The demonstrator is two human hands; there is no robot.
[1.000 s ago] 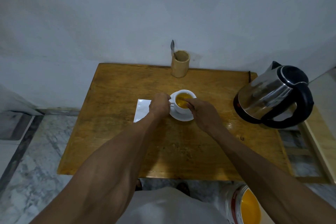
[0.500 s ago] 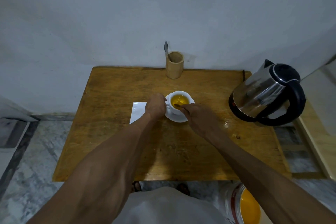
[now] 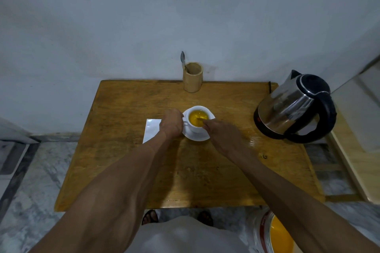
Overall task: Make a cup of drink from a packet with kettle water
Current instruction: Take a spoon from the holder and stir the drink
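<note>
A white cup of yellow drink stands on a white saucer in the middle of the wooden table. My left hand grips the cup's handle on its left side. My right hand pinches a spoon whose bowl sits in the liquid. A white packet lies flat on the table, partly under my left wrist. The steel kettle with a black handle stands at the table's right edge.
A bamboo holder with a second spoon stands at the table's back edge by the wall. A tin with yellow contents sits on the floor at lower right. A pale wooden surface borders the right.
The view has shifted a little, so the table sits lower in frame. Both hands stay at the cup; the spoon tip has moved slightly within the drink.
</note>
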